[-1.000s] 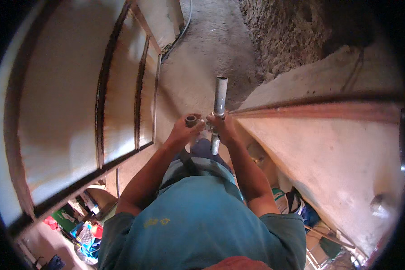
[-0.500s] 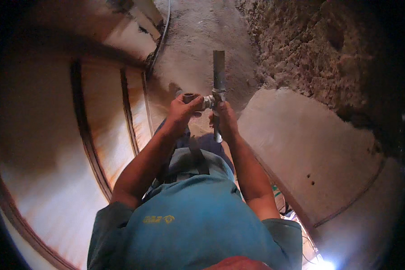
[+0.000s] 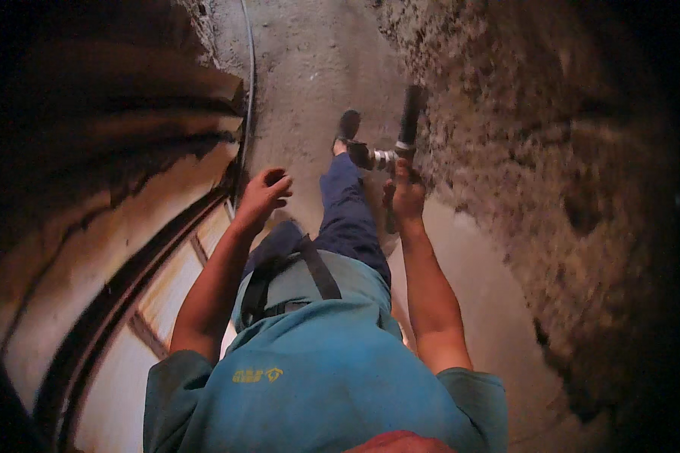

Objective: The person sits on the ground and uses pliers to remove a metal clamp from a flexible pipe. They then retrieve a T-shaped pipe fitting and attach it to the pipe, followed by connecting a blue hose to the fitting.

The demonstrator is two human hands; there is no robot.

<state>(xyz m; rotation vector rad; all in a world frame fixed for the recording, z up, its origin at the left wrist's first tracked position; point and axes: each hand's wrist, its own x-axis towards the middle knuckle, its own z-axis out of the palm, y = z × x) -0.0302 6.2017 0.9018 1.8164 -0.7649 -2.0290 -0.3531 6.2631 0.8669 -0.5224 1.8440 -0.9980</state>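
My right hand [image 3: 406, 194] grips an upright pipe assembly [image 3: 409, 113] at right of centre. Its upper tube looks dark in this light, and a silvery side fitting [image 3: 383, 158] reaches left to a darker piece near my shoe. My left hand [image 3: 267, 196] is off the assembly at centre-left, fingers loosely curled and apart, holding nothing. My leg in dark blue trousers [image 3: 340, 204] is stretched forward, with the dark shoe [image 3: 347, 125] on the dusty floor.
A narrow dusty path [image 3: 295, 68] runs ahead. A grey hose [image 3: 249, 83] lies along its left edge, beside a metal-framed pale panel [image 3: 165, 289] and dark ledges. A rough earthen wall [image 3: 544, 249] flanks the right, with a pale smooth surface [image 3: 476, 279] beside it.
My left hand has let go of the fitting and moved left. My right hand has carried the pipe rightward. I have stepped along the path, past much of the panel.
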